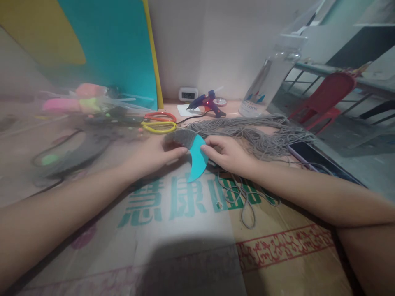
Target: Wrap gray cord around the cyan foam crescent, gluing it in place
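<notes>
A turquoise crescent-shaped piece point(199, 160), thin like card or foam sheet, is held over the cardboard. Grey cord point(182, 137) covers its upper left part in close rows, while the lower tip is bare. My left hand point(163, 153) pinches the corded part, thumb in front and fingers hidden behind. At the bare part's right edge, my right hand point(226, 153) grips with thumb and fingertips. Loose loops of grey cord point(247, 201) trail below my right hand, coming from a large tangled bundle of grey cord point(262, 133) behind it.
Behind my hands lie scissors point(159, 123) with red and yellow handles, a glue gun point(208, 102) with a red light, and a small digital clock point(188, 94). A clear bottle point(267, 82) stands back right; a phone point(311, 158) lies right. Printed cardboard point(191, 242) covers the front.
</notes>
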Available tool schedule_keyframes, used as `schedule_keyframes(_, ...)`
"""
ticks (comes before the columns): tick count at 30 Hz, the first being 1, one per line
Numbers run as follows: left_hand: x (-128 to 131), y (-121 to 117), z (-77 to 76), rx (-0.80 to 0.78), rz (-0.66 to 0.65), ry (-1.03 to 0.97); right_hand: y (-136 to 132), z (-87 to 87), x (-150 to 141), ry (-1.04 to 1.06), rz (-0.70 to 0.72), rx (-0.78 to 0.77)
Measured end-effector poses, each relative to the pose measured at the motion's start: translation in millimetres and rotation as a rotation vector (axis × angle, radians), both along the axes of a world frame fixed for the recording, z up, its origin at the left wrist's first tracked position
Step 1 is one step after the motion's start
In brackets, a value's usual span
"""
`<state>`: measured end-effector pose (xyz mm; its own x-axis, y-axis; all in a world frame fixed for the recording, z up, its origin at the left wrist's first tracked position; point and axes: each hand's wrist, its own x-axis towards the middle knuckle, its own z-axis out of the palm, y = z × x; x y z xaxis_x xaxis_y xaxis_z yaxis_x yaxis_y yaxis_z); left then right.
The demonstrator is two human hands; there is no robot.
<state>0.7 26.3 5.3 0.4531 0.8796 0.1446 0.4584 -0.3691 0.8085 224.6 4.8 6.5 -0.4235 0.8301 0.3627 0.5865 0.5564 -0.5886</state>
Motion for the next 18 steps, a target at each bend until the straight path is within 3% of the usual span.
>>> schedule_keyframes(4, -0.5, 1.2, -2.4, -0.047, -0.028, -0.027, -0.5, 0.9, -0.5, -0.005, -0.007, 0.004)
schedule_keyframes(13, -2.8, 1.0, -2.8, -0.050, 0.042, 0.068, 1.2, -1.7, 0.2, -0.021, 0.008, 0.015)
schedule_keyframes(18, -0.6, 0.5, -0.1, -0.070, 0.033, -0.015, 1.2, -1.5, 0.5, -0.024, 0.012, 0.014)
